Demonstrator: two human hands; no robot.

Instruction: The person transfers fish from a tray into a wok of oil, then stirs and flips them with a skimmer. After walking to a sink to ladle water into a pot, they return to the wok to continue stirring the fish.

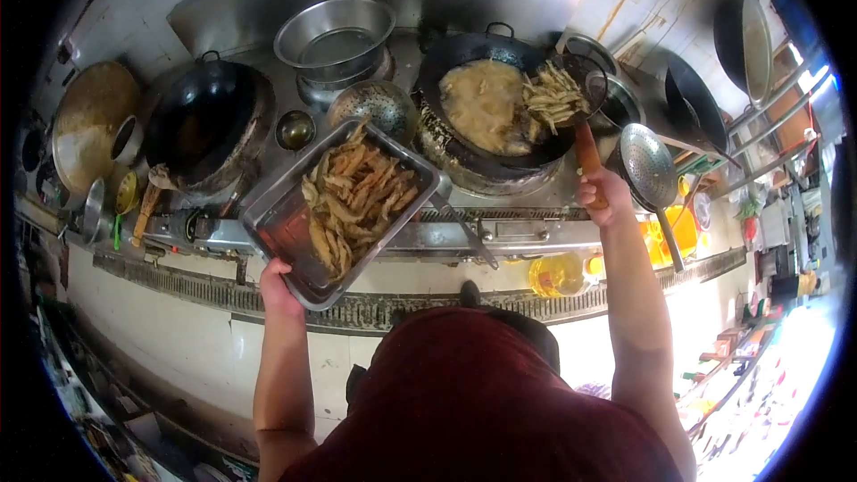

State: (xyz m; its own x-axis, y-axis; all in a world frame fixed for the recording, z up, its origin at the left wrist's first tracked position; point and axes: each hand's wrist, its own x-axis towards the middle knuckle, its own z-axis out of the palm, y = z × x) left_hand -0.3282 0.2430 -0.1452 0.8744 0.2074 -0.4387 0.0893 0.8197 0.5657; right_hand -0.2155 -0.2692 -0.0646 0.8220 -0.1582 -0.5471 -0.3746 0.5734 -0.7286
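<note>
My left hand [280,286] grips the near corner of a rectangular metal tray [268,205], which is tilted over the stove's front edge. Golden-brown fried fish [353,205] lie heaped in the tray. My right hand [605,195] is closed round the wooden handle [586,153] of a wire skimmer [600,89]. A batch of paler fried fish [555,96] rests in the skimmer, held above the right side of a black wok [446,52]. Bubbling, foamy oil [482,94] fills the wok, with more pieces in it.
Left of the tray sits a dark wok [201,103]. Behind it are a metal basin [335,36], a perforated strainer [370,107] and a small ladle bowl [295,130]. A large perforated skimmer [647,165] lies at right. Oil bottles [558,275] stand below the stove's edge.
</note>
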